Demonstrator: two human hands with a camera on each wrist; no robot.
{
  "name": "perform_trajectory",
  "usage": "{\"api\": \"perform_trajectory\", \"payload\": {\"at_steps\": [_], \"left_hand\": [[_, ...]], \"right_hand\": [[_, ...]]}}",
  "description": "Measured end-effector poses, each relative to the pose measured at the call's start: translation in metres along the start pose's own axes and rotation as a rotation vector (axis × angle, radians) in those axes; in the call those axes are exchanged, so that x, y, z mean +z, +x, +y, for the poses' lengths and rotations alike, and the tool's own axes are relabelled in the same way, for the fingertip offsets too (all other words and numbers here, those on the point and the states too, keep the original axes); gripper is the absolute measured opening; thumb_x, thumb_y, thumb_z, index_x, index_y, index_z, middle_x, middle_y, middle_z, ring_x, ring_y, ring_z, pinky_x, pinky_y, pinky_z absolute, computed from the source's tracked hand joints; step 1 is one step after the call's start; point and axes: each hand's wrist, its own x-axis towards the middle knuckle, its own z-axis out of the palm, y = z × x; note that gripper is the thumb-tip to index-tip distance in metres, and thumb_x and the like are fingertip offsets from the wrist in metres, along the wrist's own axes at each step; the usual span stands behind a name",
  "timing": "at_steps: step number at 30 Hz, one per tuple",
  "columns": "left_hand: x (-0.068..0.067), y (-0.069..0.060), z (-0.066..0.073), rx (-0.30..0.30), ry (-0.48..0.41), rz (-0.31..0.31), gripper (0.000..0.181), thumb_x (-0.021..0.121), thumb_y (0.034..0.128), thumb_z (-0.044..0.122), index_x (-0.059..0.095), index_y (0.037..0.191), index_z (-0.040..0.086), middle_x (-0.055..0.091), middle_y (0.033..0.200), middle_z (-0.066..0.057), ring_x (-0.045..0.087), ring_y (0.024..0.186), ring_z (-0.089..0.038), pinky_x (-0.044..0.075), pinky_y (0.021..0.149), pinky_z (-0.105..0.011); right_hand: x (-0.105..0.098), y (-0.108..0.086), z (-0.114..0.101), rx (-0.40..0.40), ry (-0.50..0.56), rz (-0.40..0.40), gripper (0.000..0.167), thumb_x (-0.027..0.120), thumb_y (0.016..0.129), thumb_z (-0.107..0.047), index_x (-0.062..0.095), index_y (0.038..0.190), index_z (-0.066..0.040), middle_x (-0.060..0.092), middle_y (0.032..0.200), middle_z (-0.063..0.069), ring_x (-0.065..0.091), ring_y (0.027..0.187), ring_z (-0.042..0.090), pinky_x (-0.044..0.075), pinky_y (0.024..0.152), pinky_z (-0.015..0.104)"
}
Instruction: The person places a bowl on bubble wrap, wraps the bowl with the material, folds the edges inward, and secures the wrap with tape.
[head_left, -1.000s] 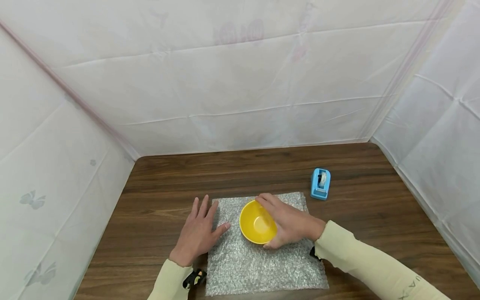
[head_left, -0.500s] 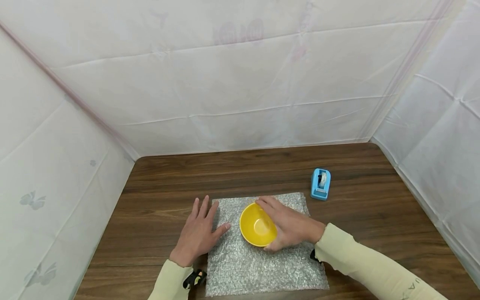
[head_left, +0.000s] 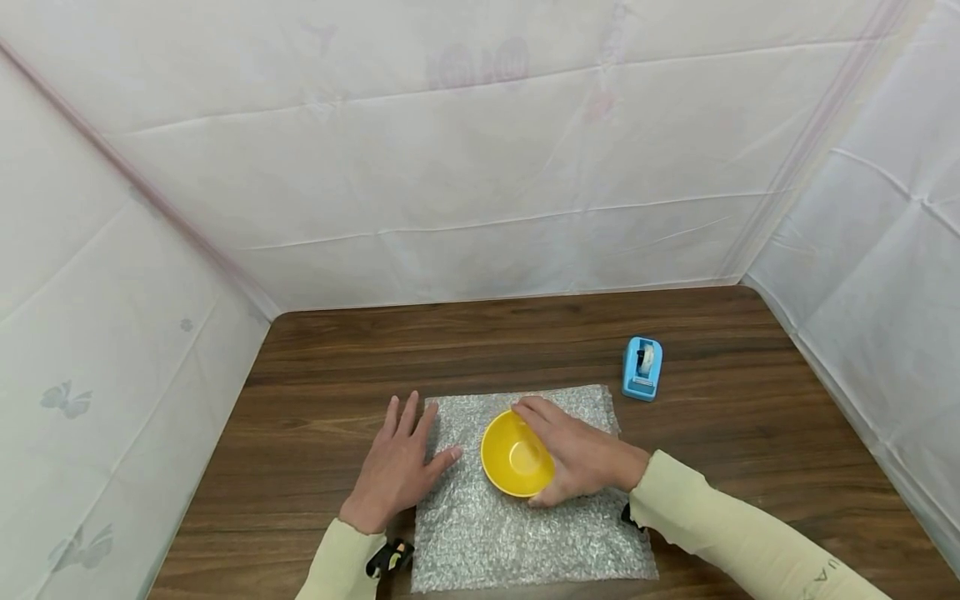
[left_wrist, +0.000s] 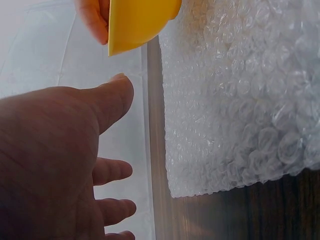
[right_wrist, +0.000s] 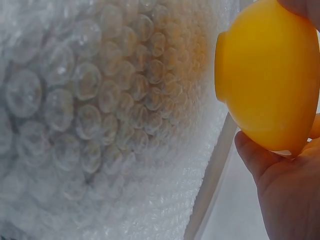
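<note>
A yellow bowl point(head_left: 517, 457) stands upright, mouth up, over the middle of a sheet of bubble wrap point(head_left: 517, 542). My right hand point(head_left: 576, 454) grips the bowl by its right side, thumb at the near rim and fingers at the far rim. In the right wrist view the foot of the bowl point(right_wrist: 272, 75) is close to the bubble wrap; whether they touch I cannot tell. At the sheet's left edge is my left hand point(head_left: 395, 467), its fingers spread and holding nothing. The left wrist view shows its thumb point(left_wrist: 112, 100) apart from the bowl.
A blue tape dispenser point(head_left: 641, 368) stands on the dark wooden table point(head_left: 330, 358), beyond the sheet's far right corner. Whitish sheeting point(head_left: 480, 167) walls the table off at the back, left and right.
The right hand and the bowl have shifted slightly toward me over the bubble wrap. My left hand, the sheet and the dispenser stay where they were.
</note>
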Motion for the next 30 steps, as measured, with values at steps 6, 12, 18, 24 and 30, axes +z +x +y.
{"api": "perform_trajectory", "payload": {"at_steps": [6, 12, 18, 24, 30], "left_hand": [[-0.0001, -0.0006, 0.0007, 0.006, 0.0, 0.007, 0.078, 0.067, 0.0981, 0.051, 0.047, 0.155, 0.003, 0.03, 0.168, -0.028, 0.021, 0.157, -0.055, 0.033, 0.12, -0.07], [0.0005, -0.0019, 0.0018, 0.002, -0.002, 0.003, 0.076, 0.066, 0.0985, 0.051, 0.048, 0.155, 0.003, 0.03, 0.168, -0.028, 0.021, 0.157, -0.054, 0.032, 0.121, -0.07], [-0.0001, -0.0039, 0.0018, 0.004, -0.003, 0.004, 0.075, 0.066, 0.0988, 0.05, 0.047, 0.155, 0.003, 0.03, 0.168, -0.028, 0.021, 0.157, -0.054, 0.032, 0.121, -0.07], [-0.0004, -0.0046, 0.0016, 0.001, -0.008, -0.007, 0.076, 0.065, 0.0993, 0.051, 0.046, 0.156, 0.004, 0.029, 0.169, -0.027, 0.02, 0.158, -0.053, 0.031, 0.122, -0.069], [-0.0002, -0.0047, 0.0014, -0.003, -0.016, -0.017, 0.076, 0.065, 0.0997, 0.051, 0.045, 0.157, 0.004, 0.027, 0.169, -0.027, 0.018, 0.158, -0.053, 0.031, 0.121, -0.069]], "right_hand": [[0.0021, -0.0012, 0.0013, -0.027, -0.009, 0.01, 0.121, 0.093, 0.066, -0.047, 0.032, 0.158, 0.002, 0.037, 0.159, 0.013, 0.051, 0.139, 0.024, 0.049, 0.116, 0.047], [0.0031, -0.0027, 0.0021, -0.006, -0.005, -0.005, 0.121, 0.092, 0.066, -0.048, 0.031, 0.159, 0.0, 0.036, 0.159, 0.012, 0.049, 0.14, 0.023, 0.047, 0.118, 0.046], [0.0045, -0.0036, 0.0014, 0.009, -0.006, -0.011, 0.121, 0.093, 0.067, -0.048, 0.031, 0.16, -0.002, 0.035, 0.16, 0.012, 0.049, 0.14, 0.024, 0.048, 0.117, 0.047], [0.0047, -0.0036, 0.0021, 0.0, -0.013, 0.003, 0.121, 0.093, 0.066, -0.047, 0.032, 0.159, 0.0, 0.036, 0.16, 0.014, 0.05, 0.141, 0.026, 0.048, 0.117, 0.048], [0.0047, -0.003, 0.0027, 0.006, 0.0, -0.002, 0.122, 0.093, 0.067, -0.049, 0.031, 0.16, -0.001, 0.035, 0.161, 0.013, 0.048, 0.142, 0.025, 0.047, 0.118, 0.046]]}}
